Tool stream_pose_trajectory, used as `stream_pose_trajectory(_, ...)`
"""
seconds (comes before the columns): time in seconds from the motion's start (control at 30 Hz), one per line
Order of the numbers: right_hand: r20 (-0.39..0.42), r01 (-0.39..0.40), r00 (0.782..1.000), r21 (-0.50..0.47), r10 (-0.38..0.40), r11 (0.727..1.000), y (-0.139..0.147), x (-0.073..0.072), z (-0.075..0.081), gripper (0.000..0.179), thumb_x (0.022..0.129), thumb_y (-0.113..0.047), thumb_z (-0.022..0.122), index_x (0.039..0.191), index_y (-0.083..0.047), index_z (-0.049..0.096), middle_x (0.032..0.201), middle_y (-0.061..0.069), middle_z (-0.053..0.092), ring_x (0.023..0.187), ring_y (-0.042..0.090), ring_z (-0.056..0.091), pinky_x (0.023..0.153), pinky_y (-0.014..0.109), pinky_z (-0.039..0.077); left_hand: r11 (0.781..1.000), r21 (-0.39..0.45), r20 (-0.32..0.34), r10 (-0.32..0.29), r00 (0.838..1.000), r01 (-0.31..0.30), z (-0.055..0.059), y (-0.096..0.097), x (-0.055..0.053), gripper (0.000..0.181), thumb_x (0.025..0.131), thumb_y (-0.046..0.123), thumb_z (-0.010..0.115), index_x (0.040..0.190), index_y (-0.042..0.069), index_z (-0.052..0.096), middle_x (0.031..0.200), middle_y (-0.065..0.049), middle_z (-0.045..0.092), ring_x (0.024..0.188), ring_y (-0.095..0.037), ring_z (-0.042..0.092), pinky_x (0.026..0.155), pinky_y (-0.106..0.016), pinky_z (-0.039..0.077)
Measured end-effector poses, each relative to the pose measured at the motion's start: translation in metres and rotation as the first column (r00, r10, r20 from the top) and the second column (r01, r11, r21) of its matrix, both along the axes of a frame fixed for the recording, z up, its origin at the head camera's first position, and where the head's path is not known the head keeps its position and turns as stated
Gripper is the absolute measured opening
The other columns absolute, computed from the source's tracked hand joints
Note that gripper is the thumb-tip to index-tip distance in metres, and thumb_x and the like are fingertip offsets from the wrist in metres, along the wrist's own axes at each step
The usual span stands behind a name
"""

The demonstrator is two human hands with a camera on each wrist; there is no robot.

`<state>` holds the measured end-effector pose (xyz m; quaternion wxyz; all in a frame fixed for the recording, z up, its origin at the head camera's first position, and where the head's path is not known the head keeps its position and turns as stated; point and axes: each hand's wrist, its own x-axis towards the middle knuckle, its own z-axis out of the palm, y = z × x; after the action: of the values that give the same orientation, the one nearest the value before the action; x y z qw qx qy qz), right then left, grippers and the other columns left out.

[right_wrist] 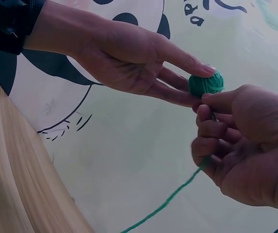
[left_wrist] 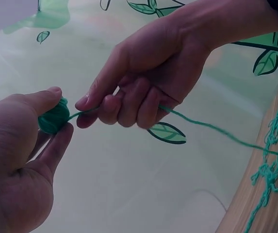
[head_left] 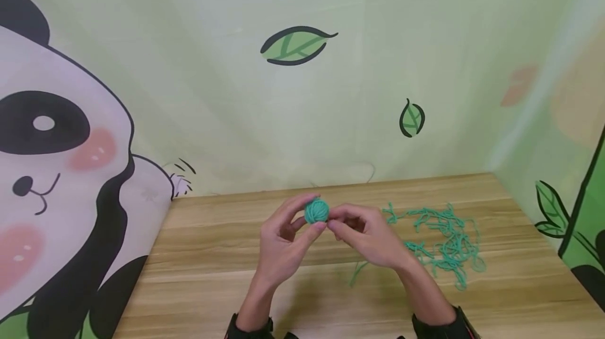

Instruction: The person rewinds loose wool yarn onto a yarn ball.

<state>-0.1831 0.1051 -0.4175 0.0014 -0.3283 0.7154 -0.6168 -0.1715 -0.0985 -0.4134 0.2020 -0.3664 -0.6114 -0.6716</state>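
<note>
A small green ball of yarn is held up above the wooden table between the thumb and fingers of my left hand. Close beside it, my right hand pinches the yarn strand between thumb and forefinger, its other fingers curled over the strand. In the left wrist view, a short stretch of strand runs from the ball to the right fingertips. From the far side of that hand the strand trails down towards a loose tangle of the same yarn on the table.
The wooden table meets a pale green backdrop with a printed panda at the left and leaves. Loose yarn spreads over the table's right side, partly behind the right forearm.
</note>
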Motion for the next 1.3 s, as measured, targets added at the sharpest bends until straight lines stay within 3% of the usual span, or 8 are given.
stream_pose_trajectory(0.2,-0.035,0.067,0.997,-0.004,-0.067,0.998,0.004,0.002,0.002,0.016,0.103,-0.002,0.061,0.109,-0.005,0.076,0.074,0.012,0.060,0.052,0.010,0.044,0.044,0.014,0.036,1.000,-0.003,0.013,0.017,1.000,-0.017,0.008,0.002,0.005,0.053,0.081,-0.027,0.069,0.131,-0.022,0.052,0.125,-0.032,0.061,0.111,-0.033,0.064,0.093,-0.041,0.061)
stream_pose_trajectory(0.43,-0.060,0.180,0.982,0.038,-0.177,0.983,0.003,0.003,0.008,0.014,0.102,-0.001,0.062,0.108,-0.003,0.075,0.073,0.007,0.061,0.050,0.007,0.042,0.045,0.015,0.037,1.000,-0.002,0.014,0.012,1.000,-0.012,-0.003,-0.001,-0.002,0.053,0.080,-0.025,0.073,0.130,-0.014,0.059,0.127,-0.028,0.063,0.111,-0.035,0.064,0.093,-0.042,0.061)
stream_pose_trajectory(0.57,-0.072,0.231,0.971,0.035,-0.228,0.972,0.001,0.009,0.020,0.013,0.101,0.003,0.062,0.104,0.003,0.074,0.070,0.010,0.061,0.047,0.005,0.037,0.044,0.014,0.033,1.000,-0.003,0.011,-0.013,1.000,0.013,-0.009,-0.003,-0.004,0.052,0.079,-0.023,0.074,0.128,-0.012,0.060,0.128,-0.030,0.060,0.111,-0.037,0.064,0.093,-0.043,0.061)
stream_pose_trajectory(0.67,-0.086,0.265,0.961,0.014,-0.263,0.964,0.000,0.014,0.028,0.012,0.099,0.006,0.062,0.101,0.005,0.073,0.068,0.012,0.060,0.046,0.004,0.036,0.043,0.013,0.030,1.000,-0.005,0.015,-0.031,0.999,0.031,-0.010,-0.003,-0.003,0.051,0.079,-0.022,0.075,0.126,-0.012,0.060,0.127,-0.032,0.057,0.112,-0.037,0.063,0.094,-0.044,0.060)
stream_pose_trajectory(0.87,-0.095,0.327,0.940,-0.021,-0.327,0.945,0.002,0.014,0.030,0.011,0.100,0.005,0.061,0.101,0.007,0.073,0.066,0.017,0.058,0.043,0.004,0.034,0.040,0.012,0.027,0.996,-0.035,0.027,-0.076,0.997,0.077,-0.008,-0.001,0.000,0.052,0.079,-0.023,0.075,0.127,-0.011,0.059,0.123,-0.029,0.056,0.109,-0.034,0.063,0.093,-0.046,0.061)
stream_pose_trajectory(1.1,-0.063,0.361,0.930,-0.022,-0.362,0.932,0.003,0.011,0.027,0.011,0.100,0.003,0.062,0.102,0.008,0.072,0.067,0.016,0.059,0.042,0.003,0.033,0.040,0.010,0.025,0.993,-0.106,-0.002,-0.050,0.999,0.049,-0.011,-0.001,-0.001,0.053,0.080,-0.017,0.078,0.129,-0.008,0.060,0.120,-0.023,0.063,0.101,-0.029,0.066,0.084,-0.041,0.064)
stream_pose_trajectory(1.3,-0.024,0.348,0.937,0.005,-0.348,0.937,0.002,0.009,0.025,0.011,0.100,0.001,0.064,0.102,0.007,0.072,0.070,0.015,0.060,0.042,0.003,0.033,0.040,0.011,0.024,0.984,-0.101,0.043,-0.143,0.989,0.147,-0.011,0.001,0.001,0.049,0.081,-0.021,0.073,0.126,-0.011,0.057,0.118,-0.028,0.064,0.095,-0.028,0.069,0.080,-0.040,0.064)
